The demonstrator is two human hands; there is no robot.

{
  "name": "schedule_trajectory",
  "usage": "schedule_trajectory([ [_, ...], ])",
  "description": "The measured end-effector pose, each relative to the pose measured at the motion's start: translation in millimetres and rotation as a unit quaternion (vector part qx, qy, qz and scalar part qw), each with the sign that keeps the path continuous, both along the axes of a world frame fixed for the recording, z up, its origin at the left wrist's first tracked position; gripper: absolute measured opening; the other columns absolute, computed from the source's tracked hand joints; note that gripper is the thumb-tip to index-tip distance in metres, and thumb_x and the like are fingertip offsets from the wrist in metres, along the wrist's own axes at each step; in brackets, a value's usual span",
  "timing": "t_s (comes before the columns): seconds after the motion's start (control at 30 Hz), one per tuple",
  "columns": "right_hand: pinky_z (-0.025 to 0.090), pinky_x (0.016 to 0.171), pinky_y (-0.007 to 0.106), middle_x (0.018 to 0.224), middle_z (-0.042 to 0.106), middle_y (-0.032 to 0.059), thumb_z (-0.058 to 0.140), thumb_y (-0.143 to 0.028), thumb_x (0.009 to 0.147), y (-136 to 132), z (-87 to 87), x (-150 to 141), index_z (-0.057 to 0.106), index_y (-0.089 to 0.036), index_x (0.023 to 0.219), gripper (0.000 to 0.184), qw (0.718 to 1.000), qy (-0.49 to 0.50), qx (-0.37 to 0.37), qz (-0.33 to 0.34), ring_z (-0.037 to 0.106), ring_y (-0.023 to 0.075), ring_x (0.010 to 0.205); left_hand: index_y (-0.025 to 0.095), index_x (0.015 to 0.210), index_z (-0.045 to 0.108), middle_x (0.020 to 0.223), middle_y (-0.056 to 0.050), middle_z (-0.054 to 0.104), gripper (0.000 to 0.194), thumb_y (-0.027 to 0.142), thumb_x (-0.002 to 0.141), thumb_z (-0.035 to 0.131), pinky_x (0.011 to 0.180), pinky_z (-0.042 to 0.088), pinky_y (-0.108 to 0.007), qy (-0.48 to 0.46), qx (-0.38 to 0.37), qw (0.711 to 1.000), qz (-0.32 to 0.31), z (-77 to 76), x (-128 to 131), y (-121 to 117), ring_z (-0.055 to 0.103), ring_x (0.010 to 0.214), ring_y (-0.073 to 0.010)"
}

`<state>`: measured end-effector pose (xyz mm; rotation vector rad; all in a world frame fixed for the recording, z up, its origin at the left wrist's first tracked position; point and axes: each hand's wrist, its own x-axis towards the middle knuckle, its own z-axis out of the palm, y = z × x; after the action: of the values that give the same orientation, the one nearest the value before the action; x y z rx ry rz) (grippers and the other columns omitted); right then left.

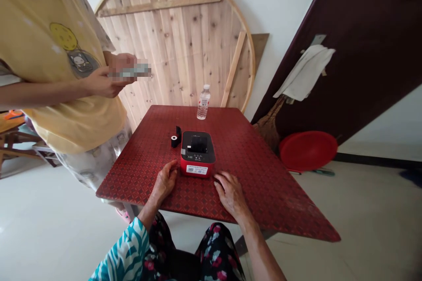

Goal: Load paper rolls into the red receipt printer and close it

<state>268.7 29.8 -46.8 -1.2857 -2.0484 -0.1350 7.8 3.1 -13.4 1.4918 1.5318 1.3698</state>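
A boxy red device with a black top [198,154] stands on the table, with a dark raised part on top and a white label on its near side. Just left of its front corner rests my left hand [165,180], fingers loosely bent and nothing in them. My right hand [230,189] lies on the tabletop near the right front corner, fingers spread and holding nothing. Beyond my left hand, beside the device, sits a small black rolled item with a white core [174,139] and an upright black flap. Its exact kind is unclear.
A dark red patterned table [263,189] spreads before me. At its far edge stands a clear water bottle [203,103]. Another person [59,74] stands at the left, holding a blurred object. A round wooden panel [178,39] leans behind; a red basin [308,151] is at right.
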Motion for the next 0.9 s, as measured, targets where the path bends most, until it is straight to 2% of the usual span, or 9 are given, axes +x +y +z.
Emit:
schedule_trajectory([
  [0.33,0.053,0.089,0.045,0.108,0.069,0.0122,0.046,-0.027,0.092,3.8,-6.0,1.4,0.07,-0.021,0.103,0.027,1.0,0.006,0.028,0.005,0.063,0.0269,0.101,0.017,0.121,0.063,0.118,-0.012,0.071,0.037,0.016,0.085,0.053,0.102,0.051,-0.042,-0.003,0.005,1.0,0.003,4.6,1.4,-1.7,0.068,0.111,-0.0228],
  [0.53,0.052,0.089,0.045,0.108,0.068,0.0131,0.046,-0.027,0.092,2.3,-3.2,1.2,0.07,-0.02,0.103,0.027,1.0,0.008,0.016,0.008,0.061,0.027,0.102,0.016,0.122,0.063,0.122,-0.013,0.07,0.037,0.016,0.087,0.053,0.105,0.049,-0.044,0.014,0.002,1.0,0.006,9.3,0.9,-3.8,0.065,0.115,-0.0241],
  [0.73,0.052,0.087,0.045,0.108,0.068,0.0135,0.044,-0.029,0.092,2.4,-3.5,2.6,0.07,-0.019,0.102,0.029,1.0,0.01,0.01,0.015,0.06,0.0275,0.1,0.016,0.123,0.063,0.125,-0.013,0.068,0.035,0.022,0.091,0.051,0.108,0.047,-0.043,-0.018,-0.022,1.0,-0.001,13.2,2.0,-5.0,0.063,0.119,-0.0239],
  [0.9,0.052,0.087,0.047,0.108,0.068,0.0139,0.044,-0.032,0.092,2.6,-4.2,5.5,0.069,-0.02,0.103,0.03,1.0,0.009,0.005,0.027,0.06,0.0284,0.101,0.017,0.122,0.064,0.124,-0.011,0.069,0.034,0.021,0.09,0.051,0.108,0.047,-0.042,-0.006,-0.014,1.0,0.001,14.4,4.0,-6.5,0.064,0.118,-0.023],
])
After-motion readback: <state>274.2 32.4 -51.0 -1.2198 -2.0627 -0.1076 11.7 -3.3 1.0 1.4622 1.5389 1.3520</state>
